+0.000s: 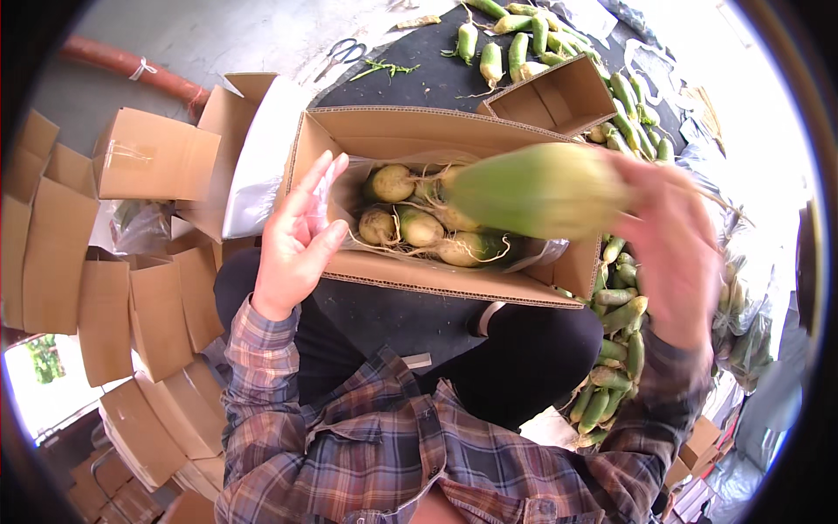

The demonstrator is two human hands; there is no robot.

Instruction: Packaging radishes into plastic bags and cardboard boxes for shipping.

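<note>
Nearest the camera, two forearms in plaid flannel sleeves come up from the lower edge, above dark trousers. To the left stand stacks of flattened and folded brown cardboard boxes point(131, 314), plain and without visible labels.

The left hand point(297, 240) is raised with palm open and fingers spread, holding nothing; its fingertips point(327, 166) lie at the left edge of the open cardboard box point(419, 131), beside the clear plastic liner point(345, 188) tucked inside it. The right hand point(672, 244) is blurred and grips the stem end of a large green-and-white radish point(537, 190), fingers wrapped around it. The radish lies nearly level above the right half of the box, its pale green body pointing left over the packed radishes point(419, 227), which rest root-end up in the liner.

Right of the box, a heap of green radishes point(615, 349) lies on the ground. Behind the box sits a smaller empty carton point(554, 92), with more radishes point(515, 44) on a dark mat point(410, 79). Scissors point(340, 54) lie on the concrete beyond, and a reddish hose point(131, 65) runs at the far left.
</note>
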